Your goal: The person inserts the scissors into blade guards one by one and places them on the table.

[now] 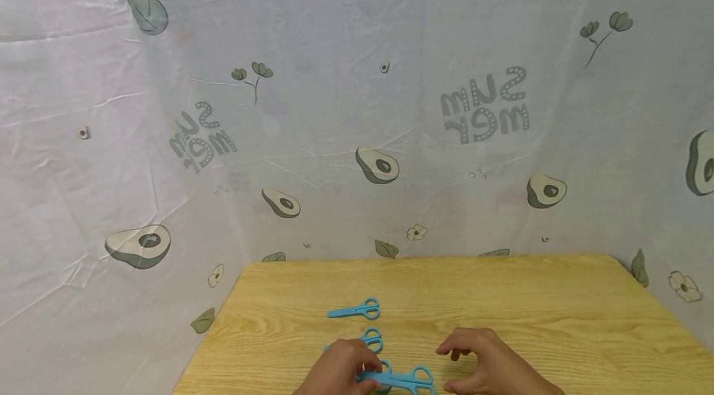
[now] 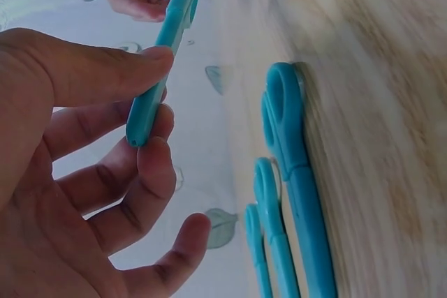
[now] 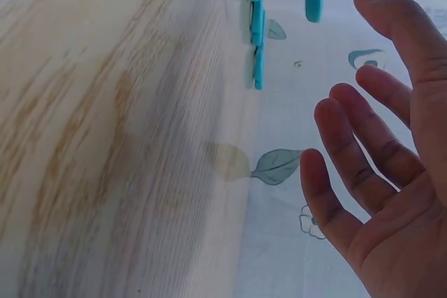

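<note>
My left hand pinches a pair of blue scissors by the blade end, between thumb and fingertips. The scissors are held above the table, their finger loops pointing right. Just beyond those loops is my right hand, fingers spread and slightly bent, touching nothing. Three more blue scissors lie in a column on the table: the farthest scissors show whole, the middle scissors are partly behind my left hand, and the nearest scissors are mostly covered in the head view.
The wooden table reaches back to a pale curtain printed with avocados, leaves and lettering. This curtain also hangs along the left and right sides.
</note>
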A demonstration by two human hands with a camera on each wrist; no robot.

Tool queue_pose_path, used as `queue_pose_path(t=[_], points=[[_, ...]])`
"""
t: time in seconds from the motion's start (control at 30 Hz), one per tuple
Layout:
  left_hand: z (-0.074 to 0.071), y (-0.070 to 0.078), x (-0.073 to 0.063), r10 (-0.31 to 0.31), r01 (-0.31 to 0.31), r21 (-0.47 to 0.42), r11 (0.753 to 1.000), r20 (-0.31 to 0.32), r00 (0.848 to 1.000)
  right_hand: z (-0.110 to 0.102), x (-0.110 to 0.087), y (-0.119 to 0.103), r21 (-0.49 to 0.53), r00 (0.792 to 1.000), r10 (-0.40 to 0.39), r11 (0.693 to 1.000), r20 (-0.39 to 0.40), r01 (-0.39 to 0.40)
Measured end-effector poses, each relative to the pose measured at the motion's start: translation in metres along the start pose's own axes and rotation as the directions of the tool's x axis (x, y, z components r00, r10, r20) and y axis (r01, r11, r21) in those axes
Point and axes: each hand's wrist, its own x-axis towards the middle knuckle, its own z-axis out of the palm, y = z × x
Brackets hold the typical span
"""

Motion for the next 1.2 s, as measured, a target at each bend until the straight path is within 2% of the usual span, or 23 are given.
queue_pose_path(t=[0.13, 0.37, 0.53, 0.63, 0.73, 0.8, 0.87, 0.97, 1.07, 1.13, 1.2], points=[[0.001, -0.006, -0.003, 0.0, 0.001, -0.015, 1.0, 0.018, 1.0, 0.0, 0.0, -0.002, -0.022, 0.999, 0.036, 0.999, 0.011, -0.036], [0.002, -0.014, -0.011, 0.021, -0.02, -0.039, 0.999, 0.024, 1.0, -0.002, -0.001, -0.004, -0.012, 0.986, 0.157, 0.988, 0.056, -0.156], [0.002, -0.017, -0.017, 0.028, -0.027, -0.043, 0.999, 0.025, 0.999, -0.004, -0.004, -0.003, -0.007, 0.984, 0.16, 0.987, 0.077, -0.16], [0.003, -0.024, -0.019, 0.072, -0.071, -0.046, 0.996, 0.031, 0.997, -0.006, -0.006, -0.002, -0.002, 0.985, 0.152, 0.988, 0.081, -0.152], [0.008, -0.039, -0.021, 0.128, -0.125, -0.057, 0.99, 0.047, 0.991, -0.007, -0.009, 0.0, -0.009, 0.989, 0.129, 0.992, 0.076, -0.129], [0.02, -0.058, -0.021, 0.181, -0.178, -0.057, 0.982, 0.041, 0.983, -0.008, -0.011, 0.002, -0.014, 0.99, 0.121, 0.993, 0.069, -0.12], [0.031, -0.076, -0.021, 0.207, -0.204, -0.071, 0.976, 0.039, 0.977, -0.009, -0.014, 0.003, -0.016, 0.991, 0.119, 0.993, 0.067, -0.118], [0.04, -0.092, -0.023, 0.224, -0.22, -0.076, 0.973, 0.045, 0.974, -0.011, -0.017, 0.004, -0.008, 0.99, 0.128, 0.992, 0.064, -0.128], [0.031, -0.082, -0.026, 0.178, -0.17, -0.096, 0.981, 0.086, 0.98, -0.013, -0.019, 0.004, 0.001, 0.988, 0.137, 0.991, 0.066, -0.137], [0.022, -0.071, -0.028, 0.113, -0.098, -0.123, 0.988, 0.123, 0.986, -0.014, -0.02, 0.004, 0.004, 0.989, 0.136, 0.991, 0.065, -0.136], [0.028, -0.082, -0.029, 0.067, -0.042, -0.166, 0.985, 0.146, 0.987, -0.014, -0.02, 0.004, 0.005, 0.989, 0.136, 0.991, 0.064, -0.137]])
